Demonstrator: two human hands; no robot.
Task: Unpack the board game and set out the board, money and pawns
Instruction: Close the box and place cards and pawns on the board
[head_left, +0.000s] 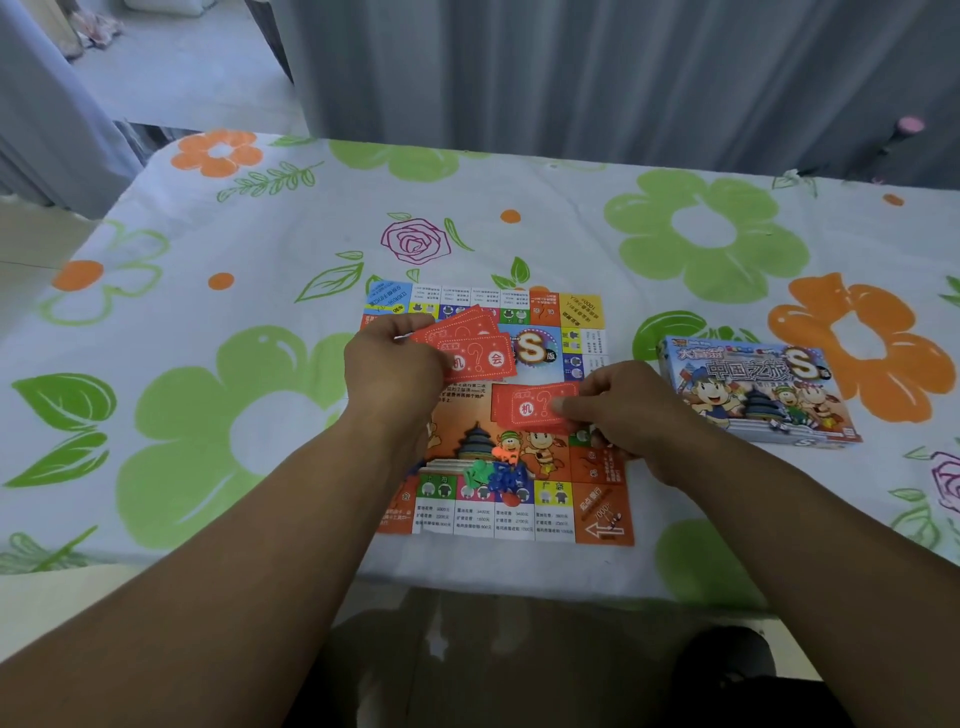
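Board (524, 457) lies flat and unfolded on the surface (260, 249), close to its near edge and about midway between left and right. Small plastic pawns (493, 470), green, blue, orange and red, sit in a loose cluster on the near part of the board, touching one another. Red cards with a question mark are being handled over the board. The left hand (395, 374) holds a fan of these cards (467, 343) above the board's left half, thumb on top and fingers curled beneath. The right hand (623, 410) pinches a small stack of the same cards (530, 408) by its right end, over the board's middle right; whether the stack rests on the board or is just above it cannot be told. Both forearms reach in from the near edge. To the right of the board, apart from it, the box (758, 395) lies face up with cartoon figures on its lid. A floral cloth (701, 234) in green and orange covers the surface. Grey curtains (571, 67) hang beyond the far edge.
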